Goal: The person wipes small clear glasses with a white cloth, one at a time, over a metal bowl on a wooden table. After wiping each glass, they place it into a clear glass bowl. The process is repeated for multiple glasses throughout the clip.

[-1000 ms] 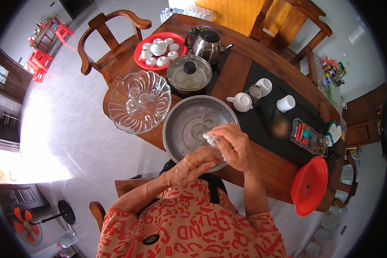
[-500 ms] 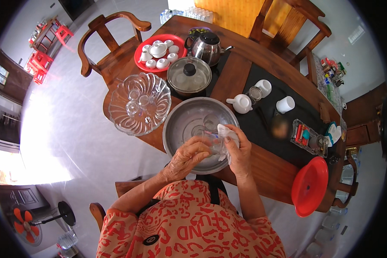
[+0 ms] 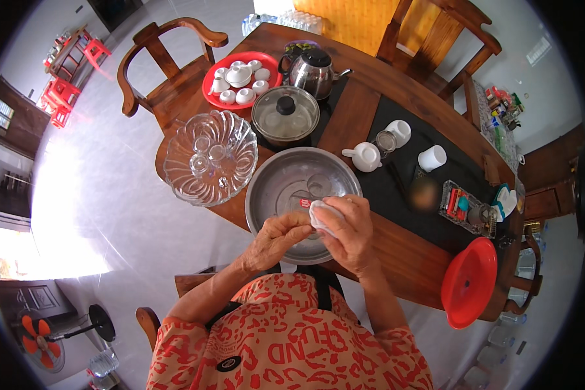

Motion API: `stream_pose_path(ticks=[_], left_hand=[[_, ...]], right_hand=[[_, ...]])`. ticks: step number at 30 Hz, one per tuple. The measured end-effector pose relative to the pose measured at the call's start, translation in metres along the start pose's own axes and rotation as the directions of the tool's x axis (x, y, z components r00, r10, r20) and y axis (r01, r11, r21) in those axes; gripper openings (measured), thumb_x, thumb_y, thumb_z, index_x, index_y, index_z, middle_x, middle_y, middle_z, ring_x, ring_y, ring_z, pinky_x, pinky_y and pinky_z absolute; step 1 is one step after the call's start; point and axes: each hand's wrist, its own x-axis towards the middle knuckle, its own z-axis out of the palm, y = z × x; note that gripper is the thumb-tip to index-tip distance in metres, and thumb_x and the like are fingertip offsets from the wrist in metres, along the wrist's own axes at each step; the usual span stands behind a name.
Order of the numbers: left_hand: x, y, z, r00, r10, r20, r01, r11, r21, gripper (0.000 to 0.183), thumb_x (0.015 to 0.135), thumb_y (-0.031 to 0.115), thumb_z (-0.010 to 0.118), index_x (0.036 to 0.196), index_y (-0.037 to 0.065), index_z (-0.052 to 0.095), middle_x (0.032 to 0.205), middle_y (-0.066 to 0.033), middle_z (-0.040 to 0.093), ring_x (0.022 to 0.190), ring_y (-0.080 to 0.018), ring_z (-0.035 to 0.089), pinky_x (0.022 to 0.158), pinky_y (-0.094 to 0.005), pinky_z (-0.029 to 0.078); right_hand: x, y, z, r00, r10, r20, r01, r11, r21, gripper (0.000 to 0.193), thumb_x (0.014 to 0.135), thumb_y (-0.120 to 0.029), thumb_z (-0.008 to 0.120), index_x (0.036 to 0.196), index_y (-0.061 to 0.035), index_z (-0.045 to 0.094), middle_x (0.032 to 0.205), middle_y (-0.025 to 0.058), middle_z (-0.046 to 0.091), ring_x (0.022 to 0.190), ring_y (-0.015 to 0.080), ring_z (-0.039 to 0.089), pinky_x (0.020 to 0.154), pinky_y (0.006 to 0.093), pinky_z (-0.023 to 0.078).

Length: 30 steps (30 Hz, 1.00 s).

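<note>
Over the near side of a wide metal basin (image 3: pixel 260 224), my two hands meet. My right hand (image 3: pixel 351 234) is closed around a bunched white cloth (image 3: pixel 325 217). Against the cloth, my left hand (image 3: pixel 276 240) has its fingers bent and pinched together. The clear glass seen between the hands earlier is mostly covered by the fingers and cloth. Another clear glass (image 3: pixel 318 184) lies in the basin, and a small red patch (image 3: pixel 305 203) shows beside the left fingertips.
Left of the basin stands a fluted glass bowl (image 3: pixel 182 162) with small glasses inside. Behind are a lidded pot (image 3: pixel 286 123), a metal kettle (image 3: pixel 312 75) and a red tray (image 3: pixel 211 91) of white teaware. Rightward are a white teapot (image 3: pixel 366 157), a white cup (image 3: pixel 432 158) and a red basin (image 3: pixel 468 286).
My right hand has turned over and moved slightly left, bringing the cloth to my left fingertips. The left hand has shifted slightly left and down. The glass between them has become mostly hidden.
</note>
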Motion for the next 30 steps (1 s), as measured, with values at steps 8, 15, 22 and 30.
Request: stream_pose_path(ticks=[8,15,22,30], left_hand=[[-0.002,0.009,-0.001,0.970,0.136,0.201,-0.147,0.988,0.040,0.021,0.096,0.011,0.051,0.111,0.000,0.060,0.107,-0.0076,0.062,0.104,-0.0155,0.055,0.094,-0.0314,0.042],[-0.011,0.011,-0.002,0.973,-0.006,0.232,-0.007,0.999,0.053,0.024,0.098,0.014,0.049,0.116,0.000,0.056,0.105,-0.0053,0.062,0.100,-0.0113,0.054,0.088,-0.0290,0.045],[-0.009,0.026,0.008,0.916,0.132,0.377,-0.209,0.963,0.171,0.020,0.093,0.008,0.055,0.111,0.005,0.061,0.102,-0.0099,0.063,0.103,-0.0230,0.054,0.093,-0.0361,0.041],[-0.012,0.022,0.002,0.973,-0.055,0.223,0.054,0.998,0.009,0.020,0.096,0.014,0.052,0.110,0.002,0.059,0.106,-0.0086,0.063,0.105,-0.0170,0.055,0.092,-0.0326,0.043]], right_hand=[[0.009,0.011,-0.016,0.981,0.108,0.162,-0.151,0.945,0.291,0.032,0.073,-0.004,0.069,0.105,-0.0069,0.066,0.107,0.0075,0.062,0.092,0.0253,0.055,0.080,0.0346,0.047],[0.012,-0.013,-0.015,0.974,-0.113,0.194,0.078,0.981,0.179,0.034,0.071,-0.009,0.073,0.104,-0.0099,0.068,0.113,0.0033,0.060,0.093,0.0236,0.054,0.078,0.0338,0.047],[0.022,0.003,-0.019,0.881,0.229,0.413,-0.441,0.715,0.543,0.024,0.084,-0.009,0.062,0.108,-0.0026,0.064,0.106,0.0115,0.061,0.095,0.0238,0.056,0.080,0.0329,0.047],[0.017,-0.013,-0.020,0.979,-0.008,0.204,-0.043,0.969,0.242,0.033,0.080,-0.009,0.065,0.112,-0.0057,0.064,0.114,0.0110,0.059,0.096,0.0277,0.055,0.084,0.0386,0.044]])
